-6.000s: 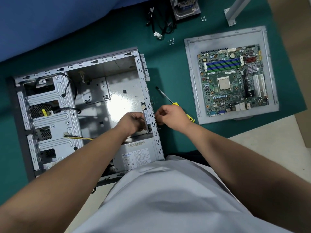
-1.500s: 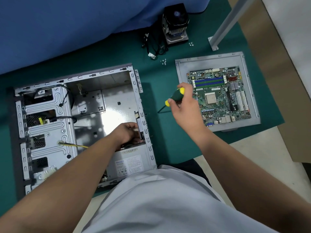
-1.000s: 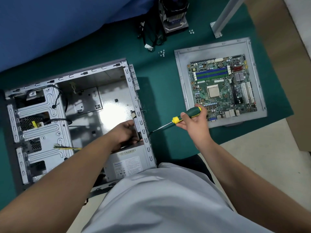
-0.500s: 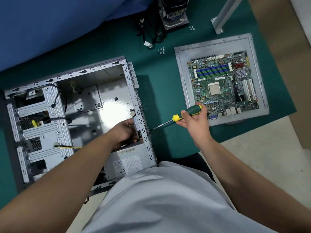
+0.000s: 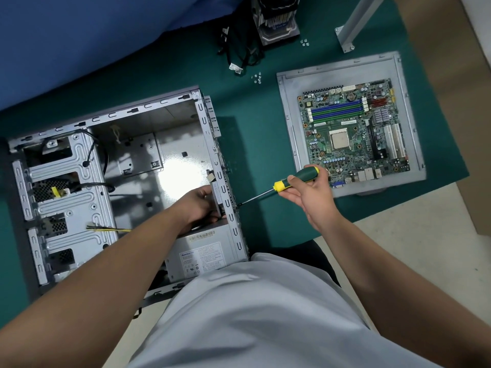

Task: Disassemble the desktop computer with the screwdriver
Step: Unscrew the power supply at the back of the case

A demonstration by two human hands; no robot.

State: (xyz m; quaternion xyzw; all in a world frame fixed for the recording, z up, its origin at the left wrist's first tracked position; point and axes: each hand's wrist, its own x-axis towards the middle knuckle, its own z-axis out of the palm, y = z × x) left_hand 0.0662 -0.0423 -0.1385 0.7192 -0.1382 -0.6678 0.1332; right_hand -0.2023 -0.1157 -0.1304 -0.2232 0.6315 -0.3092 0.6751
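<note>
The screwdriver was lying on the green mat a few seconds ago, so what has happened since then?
The right hand picked up the screwdriver and brought its tip to the rear wall of the computer case. The left hand stayed inside the case; the motherboard stayed on its panel.

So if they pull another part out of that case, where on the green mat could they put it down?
Bare green mat lies between the computer case and the side panel carrying the motherboard. The screwdriver in the right hand crosses its near end. Farther back, cables, loose screws and the cooler crowd it.
</note>
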